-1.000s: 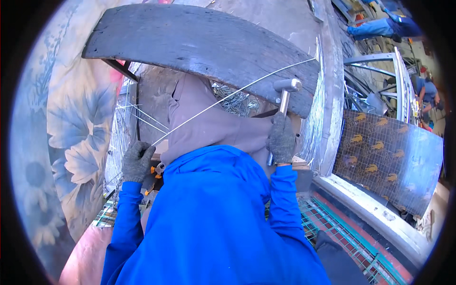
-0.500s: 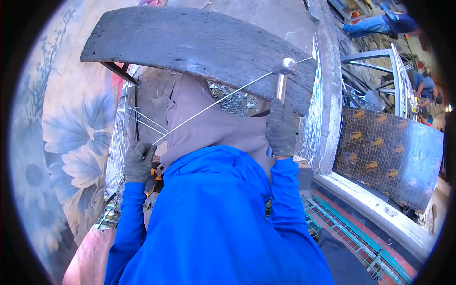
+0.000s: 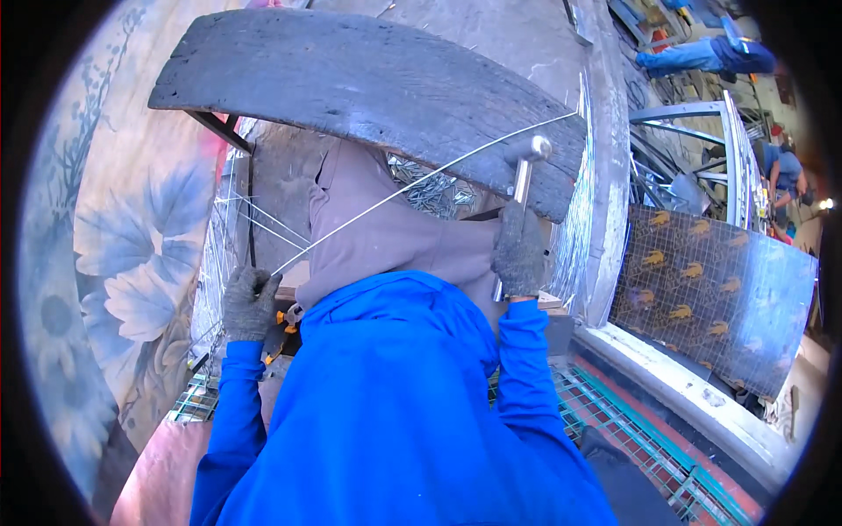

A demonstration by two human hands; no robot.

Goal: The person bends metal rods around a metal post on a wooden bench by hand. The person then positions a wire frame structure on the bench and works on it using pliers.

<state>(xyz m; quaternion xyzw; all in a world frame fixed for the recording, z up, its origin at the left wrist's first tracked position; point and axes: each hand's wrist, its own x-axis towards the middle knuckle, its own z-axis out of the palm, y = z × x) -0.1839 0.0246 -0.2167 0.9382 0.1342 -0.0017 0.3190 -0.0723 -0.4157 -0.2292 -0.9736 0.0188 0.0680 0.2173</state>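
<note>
My left hand (image 3: 250,303), in a dark grey knit glove, is closed on the near end of a long thin metal rod (image 3: 386,201). The rod slants up to the right, slightly bowed, and its far end lies over the right end of a dark, worn wooden plank (image 3: 368,83). My right hand (image 3: 519,254), gloved alike, grips a hammer (image 3: 524,181) by its metal shaft. The rounded hammer head is raised just below the rod's far part, apart from it as far as I can tell. Orange-handled pliers (image 3: 282,331) lie beside my left hand.
Thin rods stand bundled (image 3: 574,232) right of the plank, with more at the left. Cut metal pieces (image 3: 431,188) lie beneath the plank. A floral sheet (image 3: 145,254) hangs left. Right are a metal frame (image 3: 732,158), a mesh panel (image 3: 702,302) and people further off.
The hammer head has come down toward me and slightly right, away from the rod. My left hand has shifted slightly left and nearer with the rod's end.
</note>
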